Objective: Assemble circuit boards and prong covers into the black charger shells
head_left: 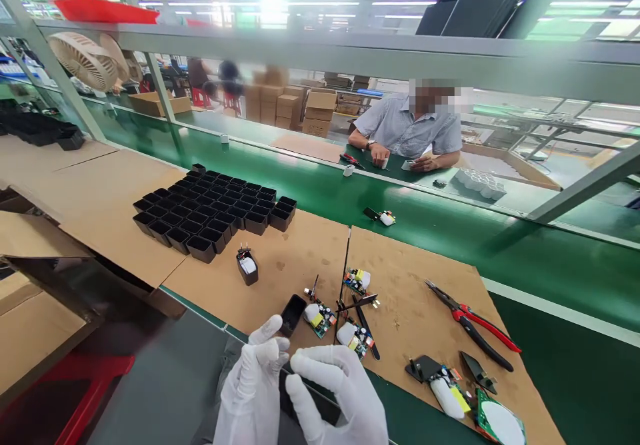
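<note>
Both hands wear white gloves at the bottom centre. My left hand is closed, its fingertips bunched together; what they hold is hidden. Beside it my right hand curls its thumb and fingers over a black plastic case, partly hidden by the glove. Just beyond my fingertips lies another black case, open and tilted. To its right is a circuit board with white padding. Further along lie a second board, a third board and black tweezers.
Black cases stand in rows at the left; one filled case stands apart. Red-handled pliers and a board with black plug cover lie right. Across the green conveyor sits a co-worker. A metal shelf beam runs overhead.
</note>
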The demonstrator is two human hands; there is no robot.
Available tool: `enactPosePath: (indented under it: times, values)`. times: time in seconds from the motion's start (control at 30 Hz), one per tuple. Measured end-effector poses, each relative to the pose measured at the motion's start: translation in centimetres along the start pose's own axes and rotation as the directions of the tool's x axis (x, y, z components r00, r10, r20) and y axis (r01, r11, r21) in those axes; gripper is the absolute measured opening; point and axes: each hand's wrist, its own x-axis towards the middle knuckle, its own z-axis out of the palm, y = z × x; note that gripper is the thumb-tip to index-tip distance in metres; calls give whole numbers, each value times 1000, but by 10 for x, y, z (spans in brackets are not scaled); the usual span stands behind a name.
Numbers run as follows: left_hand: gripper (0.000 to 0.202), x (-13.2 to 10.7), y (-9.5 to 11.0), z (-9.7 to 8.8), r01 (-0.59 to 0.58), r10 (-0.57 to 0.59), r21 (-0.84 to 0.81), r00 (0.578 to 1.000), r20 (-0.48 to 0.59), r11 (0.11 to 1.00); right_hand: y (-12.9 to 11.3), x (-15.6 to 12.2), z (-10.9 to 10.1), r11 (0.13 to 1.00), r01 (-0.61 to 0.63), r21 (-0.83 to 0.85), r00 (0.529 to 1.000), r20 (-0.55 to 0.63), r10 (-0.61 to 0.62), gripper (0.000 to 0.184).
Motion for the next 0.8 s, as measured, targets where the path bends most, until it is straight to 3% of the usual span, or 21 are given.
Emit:
enactPosePath:
  times: [0.1,0.3,0.37,0.53,0.6,0.67,0.73,0.8]
  values:
    - [52,-1,-7,1,158,-148,-76,981,123,985,-2,8,9,993,92,-69,996,15,-91,33]
    - [52,-7,-15,6,269,-233,-133,942,240,954,2,8,13,970,125,-207,991,-23,-133,11]
    - [50,-9,-11,10,327,-277,-163,922,270,931,4,7,13,946,148,-290,987,-14,-158,15]
    - [50,-10,-2,8,385,-333,-111,886,322,916,5,8,9,848,312,-429,949,186,-255,37]
    - [53,-10,-4,5,290,-284,19,919,273,957,4,8,7,837,356,-415,930,247,-273,41]
    - [56,-11,-9,2,78,-134,222,959,250,972,2,6,4,834,391,-390,912,284,-295,40]
    - [56,-14,-15,-2,-122,18,385,964,265,915,2,5,-1,829,411,-380,902,299,-310,36]
    - [54,-17,-18,-6,-212,98,477,962,254,853,4,3,-7,851,383,-359,914,278,-294,27]
